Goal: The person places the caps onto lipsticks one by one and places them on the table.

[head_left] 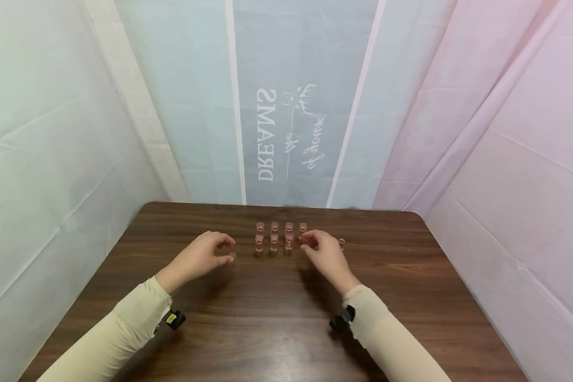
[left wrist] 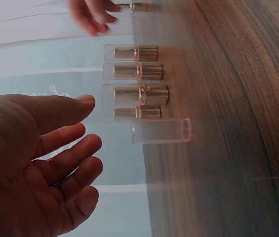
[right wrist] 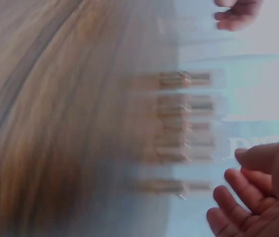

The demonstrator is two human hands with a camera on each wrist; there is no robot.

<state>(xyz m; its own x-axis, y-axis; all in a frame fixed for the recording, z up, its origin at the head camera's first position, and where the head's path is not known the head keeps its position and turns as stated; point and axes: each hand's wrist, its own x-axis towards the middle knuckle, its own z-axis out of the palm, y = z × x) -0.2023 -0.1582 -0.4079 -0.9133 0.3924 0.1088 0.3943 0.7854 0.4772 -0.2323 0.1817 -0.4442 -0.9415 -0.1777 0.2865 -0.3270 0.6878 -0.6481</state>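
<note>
Small lipstick tubes with clear pinkish caps stand upright in two rows: several in the back row (head_left: 274, 228) and three in the front row (head_left: 274, 244). My left hand (head_left: 202, 254) hovers left of the rows, thumb and fingers apart with nothing between them. My right hand (head_left: 327, 257) is at the rows' right end, close to the last back tube (head_left: 303, 228); the right wrist view shows its loosely bent fingers (right wrist: 243, 197) holding nothing. Just right of that hand stands a small tube (head_left: 341, 243). A clear pink cap-like tube (left wrist: 161, 131) shows nearest in the left wrist view.
Everything stands on a dark wood-grain table (head_left: 267, 329), near its far edge. Behind it hangs a printed cloth (head_left: 305, 53), with pale cloth walls at the left (head_left: 52, 159) and right (head_left: 520, 185). The right wrist view is blurred.
</note>
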